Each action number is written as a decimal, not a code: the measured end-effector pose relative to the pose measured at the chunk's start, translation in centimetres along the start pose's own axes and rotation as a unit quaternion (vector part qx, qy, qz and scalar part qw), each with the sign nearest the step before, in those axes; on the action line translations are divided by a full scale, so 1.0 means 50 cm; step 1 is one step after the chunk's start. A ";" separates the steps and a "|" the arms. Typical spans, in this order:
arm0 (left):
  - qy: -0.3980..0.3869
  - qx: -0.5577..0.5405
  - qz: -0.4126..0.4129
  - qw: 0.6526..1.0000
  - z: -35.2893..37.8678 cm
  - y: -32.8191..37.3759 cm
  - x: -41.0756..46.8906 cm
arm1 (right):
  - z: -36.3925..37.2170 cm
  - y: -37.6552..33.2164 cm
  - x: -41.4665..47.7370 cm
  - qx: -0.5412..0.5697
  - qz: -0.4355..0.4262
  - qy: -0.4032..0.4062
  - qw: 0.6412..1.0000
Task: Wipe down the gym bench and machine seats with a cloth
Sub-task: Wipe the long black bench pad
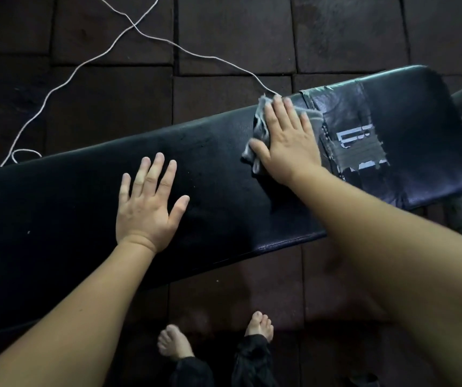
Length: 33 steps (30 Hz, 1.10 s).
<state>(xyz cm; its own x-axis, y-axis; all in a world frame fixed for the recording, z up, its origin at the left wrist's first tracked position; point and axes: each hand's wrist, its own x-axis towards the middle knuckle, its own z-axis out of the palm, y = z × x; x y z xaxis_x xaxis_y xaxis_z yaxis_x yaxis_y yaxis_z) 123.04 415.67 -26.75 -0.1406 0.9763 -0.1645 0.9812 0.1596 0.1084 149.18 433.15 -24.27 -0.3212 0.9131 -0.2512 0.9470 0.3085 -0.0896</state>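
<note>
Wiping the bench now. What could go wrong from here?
1. The cloth under the right hand sits right beside the torn, taped patch; a stroke that way may snag threads or lift tape.
2. The white cord meets the far edge of the bench by the cloth; it could get dragged along.

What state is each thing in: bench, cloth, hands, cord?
Black padded vinyl bench: level, surface worn at one end.
Grey tape patch: stuck over the worn end, white bits showing.
Crumpled grey cloth: bunched, pressed onto the bench.
Right hand: fingers straight, pressing the cloth.
Left hand: fingers spread, flat on the bench, holding nothing.
Thin white cord: slack on the floor.
</note>
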 end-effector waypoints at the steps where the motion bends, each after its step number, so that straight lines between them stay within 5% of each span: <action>1: -0.001 0.001 -0.001 1.000 0.000 0.001 0.000 | 0.000 -0.017 0.006 0.000 0.009 -0.003 1.000; 10: -0.043 -0.017 0.010 0.999 -0.019 -0.006 -0.001 | 0.073 -0.071 -0.275 -0.011 -0.209 -0.030 0.977; 18: -0.043 -0.028 -0.051 0.997 -0.075 -0.202 -0.033 | 0.014 -0.201 0.000 0.019 0.023 -0.006 1.000; 21: -0.053 -0.014 -0.047 0.997 -0.073 -0.267 -0.055 | 0.029 -0.327 -0.005 0.021 -0.004 -0.008 1.000; 24: -0.052 0.002 -0.022 0.998 -0.057 -0.299 -0.066 | 0.061 -0.423 -0.114 0.012 -0.119 -0.020 0.993; 28: -0.033 -0.003 -0.012 0.999 -0.038 -0.307 -0.066 | 0.091 -0.373 -0.252 -0.018 -0.273 -0.051 0.961; 30: -0.024 -0.004 -0.009 1.000 -0.034 -0.309 -0.067 | 0.081 -0.309 -0.217 -0.025 -0.254 -0.048 0.966; 33: -0.015 -0.009 -0.005 1.000 -0.029 -0.312 -0.064 | 0.044 -0.288 -0.086 -0.008 -0.107 -0.020 0.994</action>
<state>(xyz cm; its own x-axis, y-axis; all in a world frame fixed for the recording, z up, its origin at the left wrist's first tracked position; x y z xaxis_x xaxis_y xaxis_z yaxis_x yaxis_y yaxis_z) 107.99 410.28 -26.49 -0.1467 0.9696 -0.1960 0.9772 0.1728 0.1233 136.94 424.20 -24.01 -0.5146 0.8150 -0.2665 0.8570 0.4985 -0.1304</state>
